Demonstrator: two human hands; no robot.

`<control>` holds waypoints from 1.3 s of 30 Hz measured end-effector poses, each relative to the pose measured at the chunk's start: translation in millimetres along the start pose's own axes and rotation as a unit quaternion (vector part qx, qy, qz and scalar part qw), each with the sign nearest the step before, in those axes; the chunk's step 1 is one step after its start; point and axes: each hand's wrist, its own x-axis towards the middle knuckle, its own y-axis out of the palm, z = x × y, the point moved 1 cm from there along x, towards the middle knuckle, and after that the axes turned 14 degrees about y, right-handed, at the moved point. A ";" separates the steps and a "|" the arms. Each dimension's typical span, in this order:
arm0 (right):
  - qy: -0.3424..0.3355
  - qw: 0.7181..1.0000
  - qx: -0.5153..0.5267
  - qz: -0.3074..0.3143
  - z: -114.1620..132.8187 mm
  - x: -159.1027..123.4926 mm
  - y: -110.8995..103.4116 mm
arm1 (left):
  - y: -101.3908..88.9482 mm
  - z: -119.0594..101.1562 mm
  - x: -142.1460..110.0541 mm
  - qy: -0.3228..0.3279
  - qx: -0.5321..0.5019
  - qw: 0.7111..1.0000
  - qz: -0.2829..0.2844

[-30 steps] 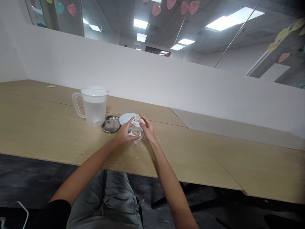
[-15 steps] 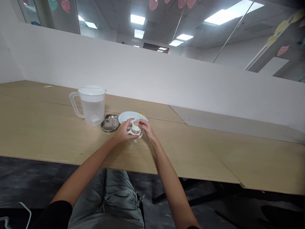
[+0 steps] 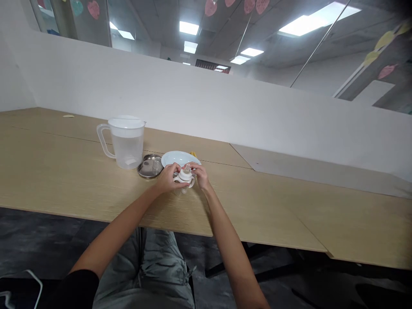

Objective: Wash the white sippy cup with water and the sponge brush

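Observation:
Between my hands, just in front of a pale blue plate (image 3: 178,158), is a clear baby bottle (image 3: 178,190) topped by a white collar (image 3: 184,180) with a translucent teat (image 3: 186,172). My left hand (image 3: 167,179) grips the bottle and collar from the left. My right hand (image 3: 200,174) pinches the collar and teat from the right. The fingers hide much of the bottle's upper part. To the left stand a round metal lid (image 3: 149,167) and a plastic water pitcher (image 3: 126,143) with a white cover.
All of this stands on a light wooden table (image 3: 257,206) with a white partition behind it. A small yellow item (image 3: 193,153) lies behind the plate. A small pale scrap (image 3: 68,116) lies at the far left. My knees are below the table's front edge.
The two white-ringed parts, apart a second ago, have come together at the bottle's top. My hands have moved closer together around them.

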 end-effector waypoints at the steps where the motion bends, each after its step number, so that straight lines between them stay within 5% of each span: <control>1: 0.003 1.000 0.004 -0.004 -0.4 0.0 0.4 | 0.0 -0.1 0.1 -0.001 0.002 1.000 0.003; 8: 0.019 1.000 -0.003 -0.019 -4.7 -0.5 0.4 | -0.2 -0.9 0.1 -0.011 0.003 1.000 0.009; 18: 0.079 0.987 0.140 0.003 0.2 -2.7 4.6 | -1.7 -0.5 -1.1 -0.005 -0.018 1.000 0.005; 24: 0.089 0.989 0.117 -0.021 -7.0 1.8 2.9 | -2.4 -2.5 0.4 -0.001 -0.003 1.000 0.016; 35: -0.108 0.971 -0.046 -0.208 -5.8 -9.8 7.0 | 2.0 0.4 -2.0 -0.032 -0.017 0.999 0.021; 39: -0.132 0.963 -0.120 -0.200 -3.4 -13.4 10.2 | 1.9 -0.5 -1.4 -0.019 -0.006 1.000 0.018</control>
